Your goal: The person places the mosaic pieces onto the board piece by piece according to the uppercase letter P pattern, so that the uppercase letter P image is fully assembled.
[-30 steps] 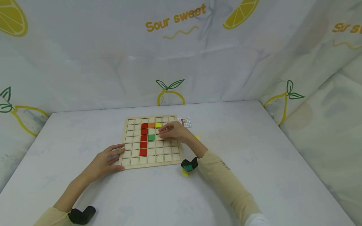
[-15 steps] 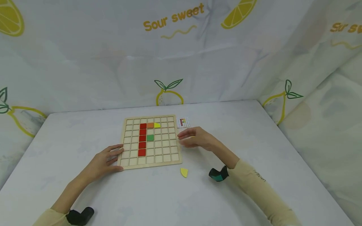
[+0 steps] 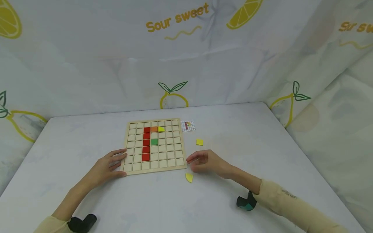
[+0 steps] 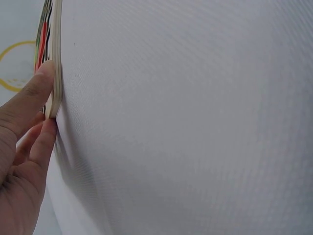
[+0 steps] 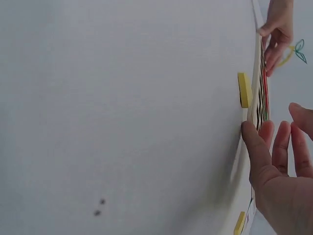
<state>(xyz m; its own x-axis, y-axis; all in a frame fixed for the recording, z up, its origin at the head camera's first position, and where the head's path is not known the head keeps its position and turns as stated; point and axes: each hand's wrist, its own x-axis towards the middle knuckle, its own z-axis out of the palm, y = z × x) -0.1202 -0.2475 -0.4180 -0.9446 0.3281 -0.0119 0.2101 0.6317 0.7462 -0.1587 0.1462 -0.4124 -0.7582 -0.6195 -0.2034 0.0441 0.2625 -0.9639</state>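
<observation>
A square wooden grid board (image 3: pixel 170 155) lies on the table with a column of red tiles (image 3: pixel 146 142), an orange tile (image 3: pixel 154 129), a yellow quarter-round tile (image 3: pixel 161 129) and a green tile (image 3: pixel 154 141). My left hand (image 3: pixel 106 168) rests against the board's left edge, thumb near the front corner; the left wrist view shows its fingertips touching the rim. Off the board's right edge, my right hand (image 3: pixel 208 163) hovers with loosely bent fingers and nothing between them. Just below its fingertips lies a loose yellow quarter-round tile (image 3: pixel 189 177). A yellow square tile (image 3: pixel 199 142) sits farther back.
A small printed pattern card (image 3: pixel 188 126) lies beside the board's back right corner. White lemon-print cloth (image 3: pixel 116 71) rises behind the table and at its right side. Both wrists carry black devices (image 3: pixel 247 202).
My right hand has left the board, moving right and then nearer to me, beside the loose quarter-round tile. The yellow square tile has come into full view. My left hand stays at the board.
</observation>
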